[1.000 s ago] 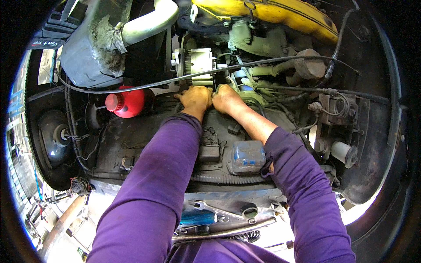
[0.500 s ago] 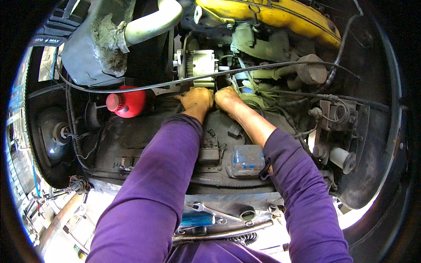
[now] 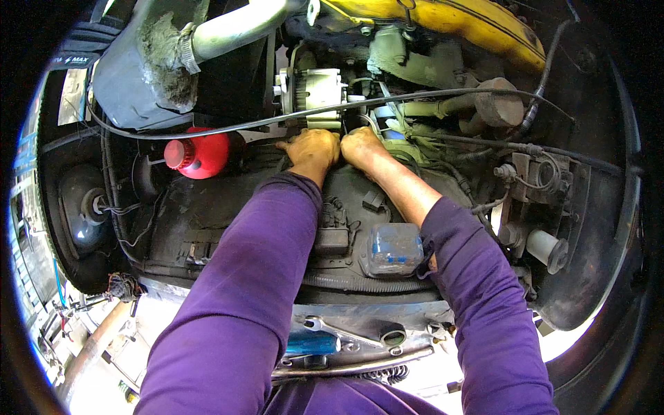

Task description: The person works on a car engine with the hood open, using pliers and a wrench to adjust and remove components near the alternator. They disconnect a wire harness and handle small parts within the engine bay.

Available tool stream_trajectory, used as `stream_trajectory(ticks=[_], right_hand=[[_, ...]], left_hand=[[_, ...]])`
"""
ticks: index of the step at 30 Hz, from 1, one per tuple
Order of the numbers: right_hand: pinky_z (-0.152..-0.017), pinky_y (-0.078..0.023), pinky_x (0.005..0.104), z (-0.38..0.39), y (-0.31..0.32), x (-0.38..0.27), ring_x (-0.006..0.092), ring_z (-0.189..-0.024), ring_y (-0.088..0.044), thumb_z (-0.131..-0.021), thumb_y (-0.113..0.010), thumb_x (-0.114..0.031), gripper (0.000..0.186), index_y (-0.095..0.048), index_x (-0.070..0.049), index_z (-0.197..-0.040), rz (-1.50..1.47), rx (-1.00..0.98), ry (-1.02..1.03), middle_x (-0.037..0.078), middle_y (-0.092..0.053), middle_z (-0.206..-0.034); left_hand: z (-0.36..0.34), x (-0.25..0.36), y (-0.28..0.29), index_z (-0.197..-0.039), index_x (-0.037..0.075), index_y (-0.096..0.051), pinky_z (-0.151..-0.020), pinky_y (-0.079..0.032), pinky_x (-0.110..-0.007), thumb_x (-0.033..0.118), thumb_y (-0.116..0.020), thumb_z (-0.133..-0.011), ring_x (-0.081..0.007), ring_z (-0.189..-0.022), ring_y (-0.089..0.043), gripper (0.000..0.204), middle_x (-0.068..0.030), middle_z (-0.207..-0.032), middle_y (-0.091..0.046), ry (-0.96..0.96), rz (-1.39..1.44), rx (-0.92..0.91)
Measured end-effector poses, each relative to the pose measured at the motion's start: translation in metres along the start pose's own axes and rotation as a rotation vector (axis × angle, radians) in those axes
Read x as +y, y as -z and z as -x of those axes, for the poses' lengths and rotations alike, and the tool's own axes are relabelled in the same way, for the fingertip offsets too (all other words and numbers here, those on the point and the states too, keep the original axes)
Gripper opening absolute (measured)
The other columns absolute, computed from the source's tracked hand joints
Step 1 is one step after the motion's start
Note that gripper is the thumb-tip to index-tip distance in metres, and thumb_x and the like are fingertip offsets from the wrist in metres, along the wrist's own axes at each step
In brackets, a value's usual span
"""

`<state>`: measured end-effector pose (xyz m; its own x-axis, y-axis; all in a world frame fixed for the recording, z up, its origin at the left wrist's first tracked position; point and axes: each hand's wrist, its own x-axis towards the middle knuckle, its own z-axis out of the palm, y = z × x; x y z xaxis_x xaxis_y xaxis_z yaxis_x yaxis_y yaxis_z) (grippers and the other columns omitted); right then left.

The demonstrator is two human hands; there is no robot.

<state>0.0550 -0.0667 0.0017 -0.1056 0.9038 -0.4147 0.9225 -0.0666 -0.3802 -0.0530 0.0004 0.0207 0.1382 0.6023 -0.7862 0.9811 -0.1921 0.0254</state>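
Deep in the engine bay, my two closed hands sit side by side just below a silvery alternator (image 3: pixel 319 90). My left hand (image 3: pixel 312 149) is curled with its back up, close under the alternator's lower edge. Close beside it, my right hand (image 3: pixel 364 148) is bunched into a fist, fingers bent away from view. Whatever either hand grips is hidden by the knuckles. A long black cable (image 3: pixel 242 129) runs across the bay just above both hands, in front of the alternator.
To the left are a red bottle (image 3: pixel 207 153) and a dusty grey housing (image 3: pixel 142 90) with a thick pipe (image 3: pixel 238 31). A yellow engine cover (image 3: pixel 456 24) lies beyond. Nearer are a blue-smeared box (image 3: pixel 395 250) and, on the front ledge, a wrench (image 3: pixel 349 335).
The view has shifted slightly, so the engine parts sit a little higher in the picture. Both hands keep nearly the same place and closed shape below the alternator.
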Motion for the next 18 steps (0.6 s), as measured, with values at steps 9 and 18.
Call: stream_trajectory(ticks=[9,18], right_hand=[[-0.097,-0.054,0.0449,0.001,0.025,-0.010,0.0409,-0.115,-0.066,-0.091,-0.060,-0.032,0.041,-0.074,0.005,-0.103,-0.473,-0.110,-0.441,0.030,-0.069,-0.114],[-0.101,-0.053,0.0416,0.049,0.097,0.026,0.0344,-0.120,-0.066,-0.091,-0.060,-0.019,0.035,-0.071,-0.005,-0.121,0.014,-0.395,-0.489,0.017,-0.068,-0.130]], left_hand=[[-0.003,-0.003,-0.002,-0.142,0.012,-0.060,-0.115,-0.017,-0.075,0.042,-0.049,-0.099,-0.0433,-0.141,-0.046,0.054,-0.0170,-0.153,-0.050,-0.040,-0.025,0.020],[-0.029,-0.017,0.016,-0.145,0.014,-0.055,-0.116,-0.035,-0.050,0.034,-0.058,-0.094,-0.0353,-0.145,-0.041,0.055,-0.0158,-0.157,-0.044,-0.167,-0.281,-0.321]])
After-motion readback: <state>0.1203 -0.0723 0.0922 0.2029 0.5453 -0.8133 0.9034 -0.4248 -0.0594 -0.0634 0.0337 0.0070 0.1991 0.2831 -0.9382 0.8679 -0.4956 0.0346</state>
